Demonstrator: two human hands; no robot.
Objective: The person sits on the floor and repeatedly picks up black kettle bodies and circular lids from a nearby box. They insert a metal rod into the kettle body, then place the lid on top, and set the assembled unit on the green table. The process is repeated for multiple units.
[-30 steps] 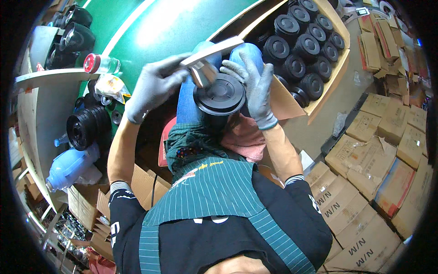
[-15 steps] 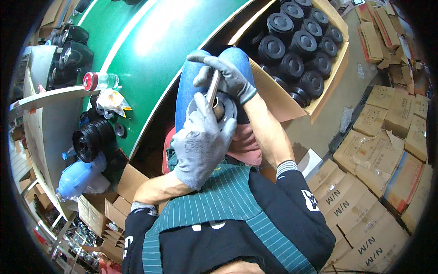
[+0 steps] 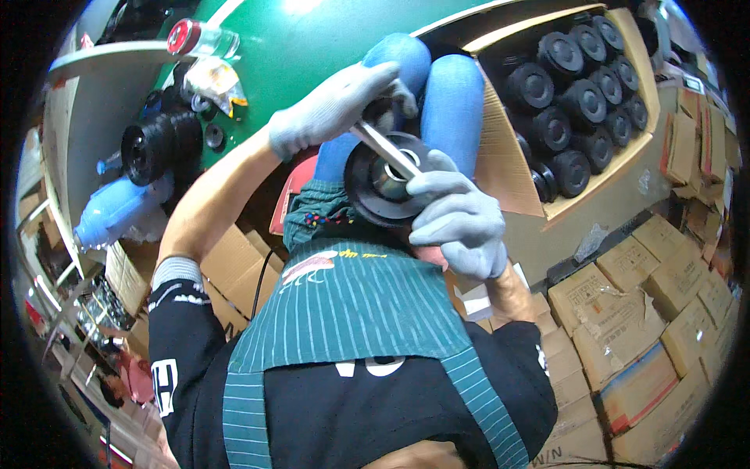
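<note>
- Spanning a metal ring [image 3: 382,187] at the middle of a black disc [image 3: 360,195], a metal bar [image 3: 388,151] slants from upper left to lower right.
- The disc is at the person's lap, near the thighs [image 3: 457,109] and just beyond the apron [image 3: 351,305]; what bears it from below is hidden.
- The left hand [image 3: 337,105], gloved in grey, is at the bar's upper end with fingers curled; that end runs out of sight beneath it, so I cannot tell how firmly it grips.
- The right hand [image 3: 461,223], gloved alike, is at the lower end, fingers half bent, tips by the bar and the disc's edge; whether they close on the bar I cannot tell.
- Work on this disc looks under way rather than finished, since ring and bar are both on it. How far through it is does not show.
- To the right, a carton [image 3: 506,168] holds rows of similar black pieces [image 3: 551,129], set close together; whether those are finished cannot be told.
- To the left lie more black parts [image 3: 160,147], of unclear state, near a blue bottle [image 3: 117,209]. How many pieces are left does not show.
</note>
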